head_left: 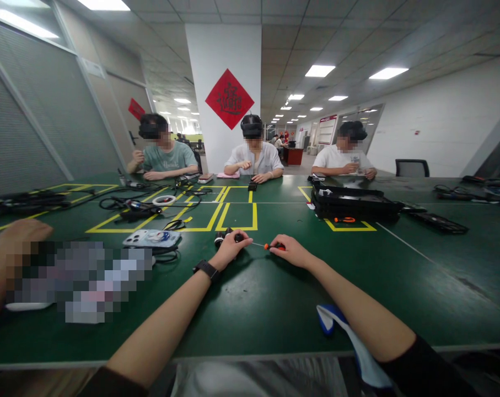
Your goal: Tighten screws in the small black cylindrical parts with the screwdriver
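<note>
My left hand, with a dark watch on its wrist, has its fingers closed on a small black device with rounded parts. The hand covers much of it, so its exact kind cannot be made out. My right hand grips a screwdriver by its orange and black handle. The thin metal shaft points left, and its tip reaches the fingers of my left hand. Both hands are just above the green table, at about its middle.
Left of my hands lie a phone in a patterned case, cables and a roll of white tape. A black tray and an orange tool sit right. A blue-white strap hangs over the near edge. Another person's arm rests at left.
</note>
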`<state>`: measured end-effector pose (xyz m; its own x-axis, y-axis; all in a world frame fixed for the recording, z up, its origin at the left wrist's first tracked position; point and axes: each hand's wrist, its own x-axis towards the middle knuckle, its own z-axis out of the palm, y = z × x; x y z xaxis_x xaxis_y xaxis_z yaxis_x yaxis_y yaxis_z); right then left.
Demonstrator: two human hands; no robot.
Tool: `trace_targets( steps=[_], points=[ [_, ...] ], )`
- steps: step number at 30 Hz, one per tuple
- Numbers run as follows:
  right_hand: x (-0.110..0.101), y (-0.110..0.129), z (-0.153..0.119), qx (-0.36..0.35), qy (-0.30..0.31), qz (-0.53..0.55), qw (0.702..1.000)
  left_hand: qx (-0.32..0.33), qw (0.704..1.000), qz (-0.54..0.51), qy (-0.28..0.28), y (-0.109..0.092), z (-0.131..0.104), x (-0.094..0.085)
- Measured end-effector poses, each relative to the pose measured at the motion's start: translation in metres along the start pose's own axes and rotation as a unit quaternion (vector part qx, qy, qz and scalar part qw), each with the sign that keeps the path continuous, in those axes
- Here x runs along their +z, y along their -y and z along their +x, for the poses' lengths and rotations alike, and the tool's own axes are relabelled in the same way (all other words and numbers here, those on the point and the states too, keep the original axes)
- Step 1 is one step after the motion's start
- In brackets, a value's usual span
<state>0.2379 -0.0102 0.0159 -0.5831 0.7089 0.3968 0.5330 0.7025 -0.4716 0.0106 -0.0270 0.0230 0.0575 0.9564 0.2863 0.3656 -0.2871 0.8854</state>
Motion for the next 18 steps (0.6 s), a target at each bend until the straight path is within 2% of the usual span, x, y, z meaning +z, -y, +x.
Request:
trace_targets(
  steps=[7,15,18],
  points=[
    [0.013,0.0,-0.001,0.02,-0.029,0.033,0.999,0.027,1.0,0.003,0.004,0.003,0.002,0.0],
    [0.005,-0.001,0.003,-0.035,0.004,-0.015,0.999,0.017,1.0,0.005,0.011,0.006,0.003,0.0],
    [0.006,-0.004,0.004,-0.043,-0.003,-0.004,0.999,0.012,1.0,0.002,0.016,0.005,0.002,0.0]
  ],
)
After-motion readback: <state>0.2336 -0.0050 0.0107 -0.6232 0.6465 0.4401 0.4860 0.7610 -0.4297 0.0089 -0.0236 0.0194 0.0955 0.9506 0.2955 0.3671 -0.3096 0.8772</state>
